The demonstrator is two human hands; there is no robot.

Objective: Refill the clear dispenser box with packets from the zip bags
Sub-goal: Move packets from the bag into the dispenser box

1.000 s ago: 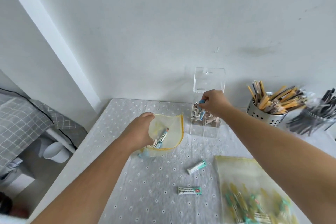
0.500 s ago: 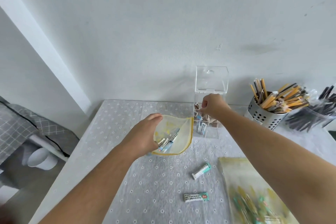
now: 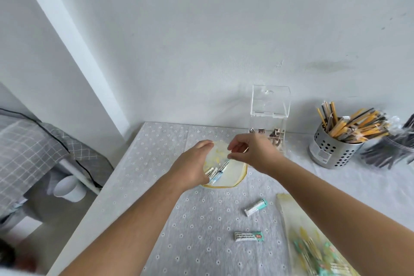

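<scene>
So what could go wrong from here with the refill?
1. The right hand hovers at the mouth of the small zip bag, just in front of the clear dispenser box; a careless lift might knock the box or its raised lid.
2. The left hand grips the bag by one side; the packets inside could spill if it tips.
3. Two loose packets on the table might get overlooked.

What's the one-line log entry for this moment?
left hand: holds zip bag | right hand: empty, over bag mouth | box: lid open
</scene>
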